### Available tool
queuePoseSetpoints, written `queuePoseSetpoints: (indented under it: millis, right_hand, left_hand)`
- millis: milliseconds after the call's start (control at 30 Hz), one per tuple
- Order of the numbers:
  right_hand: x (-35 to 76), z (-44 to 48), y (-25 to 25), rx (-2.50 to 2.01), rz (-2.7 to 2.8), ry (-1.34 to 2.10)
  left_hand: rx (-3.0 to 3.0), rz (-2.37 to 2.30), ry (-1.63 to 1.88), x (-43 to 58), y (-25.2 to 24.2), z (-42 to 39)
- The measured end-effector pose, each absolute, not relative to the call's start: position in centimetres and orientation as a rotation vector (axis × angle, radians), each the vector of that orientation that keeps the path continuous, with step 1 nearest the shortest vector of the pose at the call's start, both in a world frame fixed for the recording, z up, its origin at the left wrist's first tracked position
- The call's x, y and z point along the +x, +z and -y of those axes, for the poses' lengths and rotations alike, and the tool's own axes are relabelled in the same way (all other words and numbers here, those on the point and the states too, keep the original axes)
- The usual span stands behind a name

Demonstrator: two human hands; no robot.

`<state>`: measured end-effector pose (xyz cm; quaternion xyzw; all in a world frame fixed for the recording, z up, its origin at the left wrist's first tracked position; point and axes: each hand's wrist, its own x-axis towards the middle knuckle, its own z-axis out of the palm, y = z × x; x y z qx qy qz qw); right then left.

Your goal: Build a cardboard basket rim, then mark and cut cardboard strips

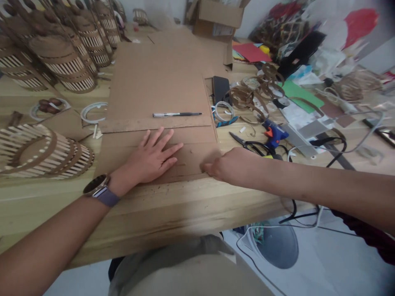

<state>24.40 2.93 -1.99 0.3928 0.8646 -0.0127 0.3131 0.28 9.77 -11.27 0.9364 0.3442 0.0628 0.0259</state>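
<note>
A large brown cardboard sheet (160, 78) lies on the wooden table, with a raised strip crossing it near the front. My left hand (154, 158), a watch on its wrist, presses flat on the front part with fingers spread. At the sheet's front right corner, my right hand (224, 165) is closed, its curled fingers low on the cardboard and slightly blurred. Whatever those fingers hold, if anything, is hidden. Just beyond my left fingertips, a pen (177, 115) rests across the sheet.
Slatted round baskets (66, 61) crowd the back left, and another basket (46, 152) lies at the left. On the right are scissors (247, 143), a blue glue gun (274, 133), tape rolls and cables. A grey bin (277, 242) stands below the table edge.
</note>
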Motion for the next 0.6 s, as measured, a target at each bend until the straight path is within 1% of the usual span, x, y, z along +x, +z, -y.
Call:
queuePoseSetpoints:
  millis: [367,600]
  right_hand:
    - [29.0,-2.4,-2.7,1.060,-2.272,-0.006]
    - [30.4,-2.1,-2.8,1.090,-2.204,-0.075]
  left_hand:
    - [2.874,-1.055,0.219,0.1,-11.2,-9.8]
    - [2.891,-1.050,0.188,-0.1,-11.5,-10.0]
